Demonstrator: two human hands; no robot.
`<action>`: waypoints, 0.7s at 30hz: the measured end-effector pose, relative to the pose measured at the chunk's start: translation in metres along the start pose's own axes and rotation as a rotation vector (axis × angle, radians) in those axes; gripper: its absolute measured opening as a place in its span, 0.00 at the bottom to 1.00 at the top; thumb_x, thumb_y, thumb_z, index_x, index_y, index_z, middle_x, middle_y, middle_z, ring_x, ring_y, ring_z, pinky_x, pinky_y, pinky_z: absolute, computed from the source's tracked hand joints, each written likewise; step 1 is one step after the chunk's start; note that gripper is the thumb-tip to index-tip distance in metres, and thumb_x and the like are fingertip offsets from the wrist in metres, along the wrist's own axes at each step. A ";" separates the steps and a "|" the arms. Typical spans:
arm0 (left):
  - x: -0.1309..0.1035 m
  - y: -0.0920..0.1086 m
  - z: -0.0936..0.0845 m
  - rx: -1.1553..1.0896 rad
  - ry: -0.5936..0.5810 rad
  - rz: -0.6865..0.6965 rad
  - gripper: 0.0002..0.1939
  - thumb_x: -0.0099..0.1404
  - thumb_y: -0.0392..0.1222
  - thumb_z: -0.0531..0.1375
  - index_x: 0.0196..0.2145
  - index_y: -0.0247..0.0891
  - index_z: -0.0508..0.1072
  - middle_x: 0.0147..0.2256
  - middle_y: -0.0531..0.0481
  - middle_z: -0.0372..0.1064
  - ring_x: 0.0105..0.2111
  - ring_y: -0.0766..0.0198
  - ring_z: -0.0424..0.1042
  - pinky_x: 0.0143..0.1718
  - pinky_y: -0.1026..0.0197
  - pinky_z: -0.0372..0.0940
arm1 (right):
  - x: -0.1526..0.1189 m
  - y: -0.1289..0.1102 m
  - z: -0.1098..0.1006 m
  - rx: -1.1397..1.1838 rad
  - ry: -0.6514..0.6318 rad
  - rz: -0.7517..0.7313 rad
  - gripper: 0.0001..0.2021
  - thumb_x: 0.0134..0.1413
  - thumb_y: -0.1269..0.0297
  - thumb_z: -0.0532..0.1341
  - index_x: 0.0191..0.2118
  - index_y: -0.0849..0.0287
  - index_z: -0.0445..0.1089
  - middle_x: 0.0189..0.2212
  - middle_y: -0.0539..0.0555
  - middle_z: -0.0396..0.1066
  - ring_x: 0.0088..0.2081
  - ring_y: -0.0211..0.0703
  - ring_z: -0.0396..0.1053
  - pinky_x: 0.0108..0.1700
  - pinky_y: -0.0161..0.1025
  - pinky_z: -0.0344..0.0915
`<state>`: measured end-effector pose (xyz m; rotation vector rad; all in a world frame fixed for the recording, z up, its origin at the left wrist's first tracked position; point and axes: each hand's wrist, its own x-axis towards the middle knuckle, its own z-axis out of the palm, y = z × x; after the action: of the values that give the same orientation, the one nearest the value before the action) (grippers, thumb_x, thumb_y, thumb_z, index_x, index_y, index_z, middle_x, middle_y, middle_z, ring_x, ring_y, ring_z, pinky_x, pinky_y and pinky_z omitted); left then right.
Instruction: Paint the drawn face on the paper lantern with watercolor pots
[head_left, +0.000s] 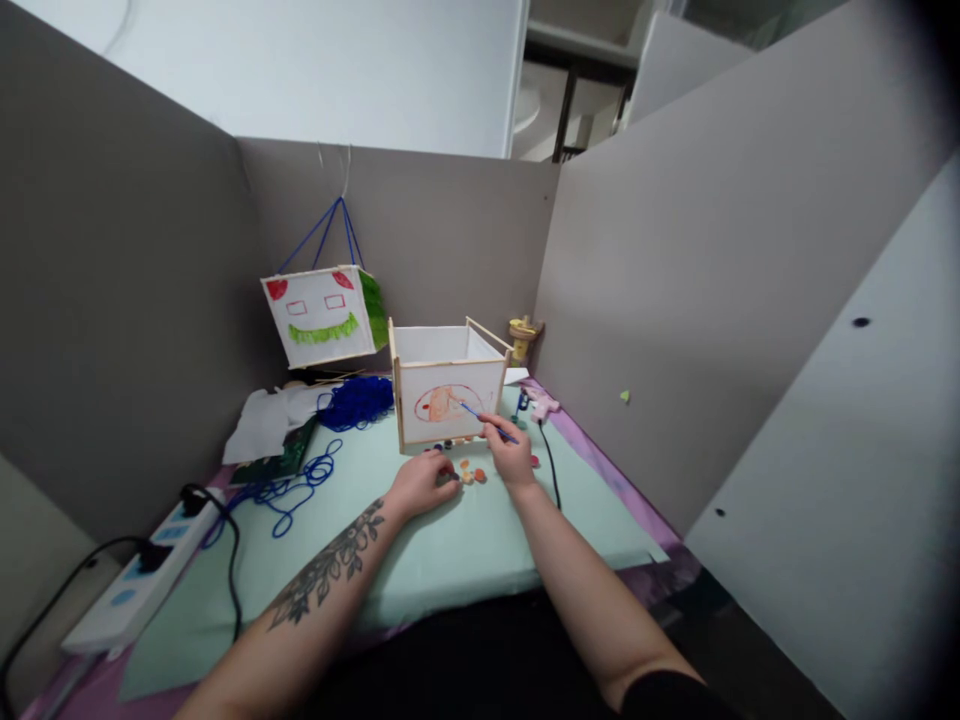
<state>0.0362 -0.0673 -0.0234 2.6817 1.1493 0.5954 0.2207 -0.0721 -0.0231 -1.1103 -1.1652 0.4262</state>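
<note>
My right hand (508,452) is closed round a thin blue paintbrush (489,422). The brush tip meets, or nearly meets, the front panel of a white box lantern (450,430) with wooden stick edges and an open top. On that panel is a red-outlined oval drawing (444,404), partly filled with orange. My left hand (424,484) rests on the table in front of the box, fingers curled; whether something small is in them I cannot make out. Beside its fingertips lie small paint pots (472,473) in orange and yellow tones. Darker pots sit partly hidden behind the hand.
A finished-looking painted lantern (322,318) hangs at the left on blue cords. Tangled blue cord (356,403), white cloth or paper (266,425) and a power strip (142,570) lie on the left. A pink glue gun (541,403) with a black cable is at the right.
</note>
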 end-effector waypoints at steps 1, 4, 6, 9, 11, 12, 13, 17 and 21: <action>0.000 0.000 0.000 -0.001 -0.001 0.000 0.11 0.58 0.48 0.57 0.34 0.39 0.73 0.34 0.49 0.69 0.34 0.63 0.68 0.33 0.64 0.58 | 0.000 0.001 0.001 -0.012 -0.014 0.000 0.14 0.50 0.60 0.57 0.39 0.60 0.75 0.34 0.55 0.77 0.36 0.43 0.72 0.38 0.38 0.69; 0.000 0.001 -0.002 -0.004 -0.014 -0.007 0.11 0.58 0.47 0.57 0.34 0.39 0.74 0.34 0.49 0.69 0.34 0.62 0.68 0.33 0.64 0.59 | 0.000 0.003 0.004 -0.054 -0.039 0.018 0.14 0.49 0.61 0.58 0.38 0.61 0.76 0.33 0.56 0.77 0.37 0.44 0.73 0.40 0.39 0.69; 0.000 0.001 -0.002 -0.004 -0.018 -0.016 0.11 0.58 0.48 0.57 0.34 0.39 0.74 0.34 0.49 0.69 0.34 0.62 0.68 0.34 0.63 0.59 | -0.001 0.003 0.004 -0.058 -0.027 0.027 0.12 0.48 0.62 0.58 0.35 0.60 0.76 0.33 0.56 0.77 0.36 0.45 0.73 0.40 0.39 0.69; -0.001 0.002 -0.003 -0.008 -0.016 -0.016 0.12 0.58 0.48 0.57 0.34 0.39 0.73 0.34 0.49 0.69 0.34 0.62 0.68 0.34 0.63 0.59 | -0.003 0.001 0.002 -0.019 0.007 0.007 0.11 0.49 0.61 0.58 0.34 0.60 0.75 0.32 0.56 0.77 0.35 0.44 0.74 0.40 0.39 0.69; -0.001 0.002 -0.003 -0.013 -0.016 -0.010 0.11 0.58 0.48 0.57 0.34 0.39 0.74 0.34 0.49 0.69 0.35 0.62 0.68 0.34 0.63 0.59 | -0.004 -0.001 0.000 0.018 0.025 -0.018 0.12 0.50 0.59 0.58 0.35 0.60 0.75 0.32 0.56 0.77 0.34 0.44 0.74 0.38 0.39 0.70; -0.001 0.002 -0.003 -0.015 -0.017 -0.009 0.11 0.58 0.48 0.57 0.34 0.40 0.74 0.34 0.49 0.69 0.35 0.62 0.68 0.34 0.63 0.59 | -0.004 -0.002 -0.001 0.034 0.032 -0.027 0.13 0.51 0.58 0.58 0.36 0.61 0.74 0.32 0.56 0.76 0.33 0.43 0.74 0.37 0.39 0.70; -0.001 0.002 -0.003 -0.015 -0.018 -0.012 0.11 0.58 0.48 0.57 0.34 0.40 0.74 0.34 0.49 0.69 0.35 0.62 0.68 0.34 0.63 0.59 | -0.004 -0.002 -0.001 0.047 0.039 -0.032 0.13 0.52 0.58 0.58 0.36 0.61 0.74 0.32 0.56 0.76 0.32 0.43 0.74 0.36 0.38 0.70; -0.001 0.002 -0.003 -0.010 -0.019 -0.021 0.11 0.58 0.48 0.57 0.34 0.39 0.73 0.34 0.49 0.70 0.34 0.62 0.68 0.34 0.64 0.59 | -0.001 0.003 0.002 0.064 0.041 -0.015 0.15 0.53 0.55 0.57 0.39 0.61 0.73 0.34 0.56 0.76 0.32 0.42 0.74 0.34 0.37 0.70; 0.000 0.001 -0.001 -0.011 -0.010 -0.010 0.11 0.58 0.48 0.57 0.33 0.39 0.73 0.34 0.49 0.69 0.34 0.62 0.68 0.34 0.63 0.59 | 0.001 0.010 0.007 0.009 0.030 -0.007 0.16 0.53 0.55 0.57 0.39 0.62 0.74 0.34 0.57 0.76 0.33 0.43 0.74 0.36 0.37 0.69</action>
<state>0.0363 -0.0679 -0.0221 2.6656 1.1529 0.5849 0.2177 -0.0641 -0.0310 -1.1010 -1.1398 0.4081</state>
